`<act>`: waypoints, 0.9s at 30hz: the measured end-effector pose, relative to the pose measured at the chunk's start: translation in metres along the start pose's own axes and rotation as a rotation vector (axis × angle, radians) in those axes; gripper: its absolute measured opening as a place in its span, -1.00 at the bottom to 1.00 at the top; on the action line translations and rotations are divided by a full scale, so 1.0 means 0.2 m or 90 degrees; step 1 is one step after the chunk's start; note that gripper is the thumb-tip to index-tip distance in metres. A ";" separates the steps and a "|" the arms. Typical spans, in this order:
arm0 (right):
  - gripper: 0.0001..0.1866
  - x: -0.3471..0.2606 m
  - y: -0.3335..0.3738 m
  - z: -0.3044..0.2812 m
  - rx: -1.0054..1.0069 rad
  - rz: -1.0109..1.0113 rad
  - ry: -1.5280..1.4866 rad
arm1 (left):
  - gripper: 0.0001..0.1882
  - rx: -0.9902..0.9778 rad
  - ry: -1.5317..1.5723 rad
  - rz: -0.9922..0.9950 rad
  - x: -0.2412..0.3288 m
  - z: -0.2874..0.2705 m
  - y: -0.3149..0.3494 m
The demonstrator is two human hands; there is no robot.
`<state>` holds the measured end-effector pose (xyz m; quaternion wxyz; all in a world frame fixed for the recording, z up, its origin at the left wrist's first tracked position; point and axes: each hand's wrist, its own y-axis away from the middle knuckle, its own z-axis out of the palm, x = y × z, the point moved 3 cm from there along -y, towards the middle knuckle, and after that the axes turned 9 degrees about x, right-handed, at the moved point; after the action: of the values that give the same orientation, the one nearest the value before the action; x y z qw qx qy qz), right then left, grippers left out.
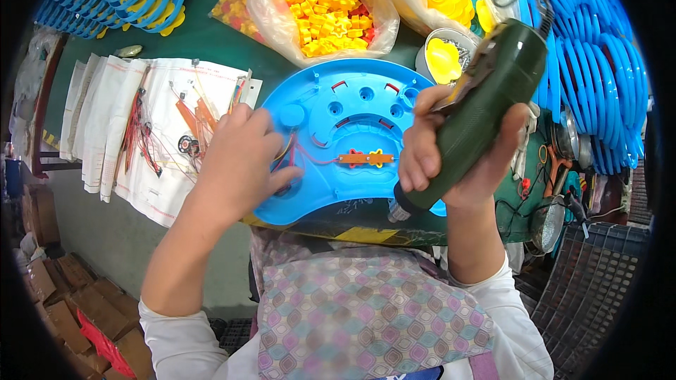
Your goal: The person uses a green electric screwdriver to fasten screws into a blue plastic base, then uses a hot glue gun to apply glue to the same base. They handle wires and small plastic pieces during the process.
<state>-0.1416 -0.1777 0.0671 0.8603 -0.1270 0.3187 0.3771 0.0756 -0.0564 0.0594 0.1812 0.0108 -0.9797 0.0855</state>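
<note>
I look out from my own head, through the left one of two wide fisheye cameras worn side by side. It faces down and forward, past my apron (352, 309) at the lower edge, onto the bench (179, 49) and, at left, the floor (102, 239). It sits near enough that my left hand (243, 158) and right hand (484, 165) look large. Straight edges bow toward its dark rim.

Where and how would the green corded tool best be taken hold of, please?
Probably around the middle of the green corded tool, from the near right: its thick, rounded body slants, with the cord leaving the upper right end and the dark nose at lower left.
</note>
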 end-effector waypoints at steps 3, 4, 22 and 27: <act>0.05 0.02 0.02 0.04 0.019 0.080 0.198 | -0.74 0.014 0.024 0.041 -0.02 0.01 0.01; -0.01 0.04 0.02 0.04 0.039 0.091 0.225 | -0.74 0.020 0.042 0.051 -0.02 0.01 0.01; -0.29 0.05 0.15 0.04 0.012 0.285 0.341 | -0.67 -0.170 0.135 0.033 0.03 0.09 0.08; -0.24 0.03 0.17 -0.01 0.014 0.287 0.341 | -0.69 -0.172 -0.012 0.074 0.05 0.06 0.06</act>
<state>-0.1639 -0.1518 0.0634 0.6425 -0.1386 0.5569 0.5078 0.0619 -0.0459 0.0505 0.1664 -0.0697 -0.9829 -0.0366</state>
